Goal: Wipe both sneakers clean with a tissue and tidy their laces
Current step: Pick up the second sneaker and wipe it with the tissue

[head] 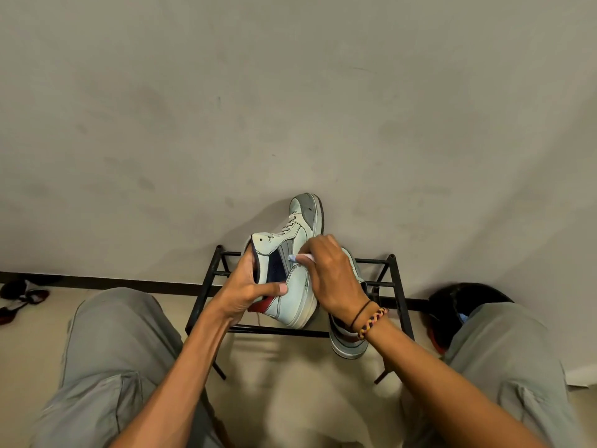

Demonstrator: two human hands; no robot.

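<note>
**Wiping the first sneaker's side**

Wiping comes first — our left hand [248, 287] grips the raised high-top sneaker [292, 270] at its collar while our right hand [329, 273] pinches the tissue [302, 257] against its side. Next, we judge, the second sneaker [350, 331] on the shoe rack [277, 331] — then laces.

Right hand [329, 279] is covering most of the tissue [302, 257]; only a small pale bit is showing past the fingers, so its size and fold aren't readable. Same hand and wrist are hiding the middle of the second sneaker [347, 341], w/ just heel and a strip of upper peeking out. Left hand [248, 292] is masking the held sneaker [297, 253] at the collar and heel; fingers inside aren't visible. Dark object [465, 302] at right is staying unidentifiable, partly behind the knee. Footwear [19, 299] at far left is getting cut by the edge.
</note>
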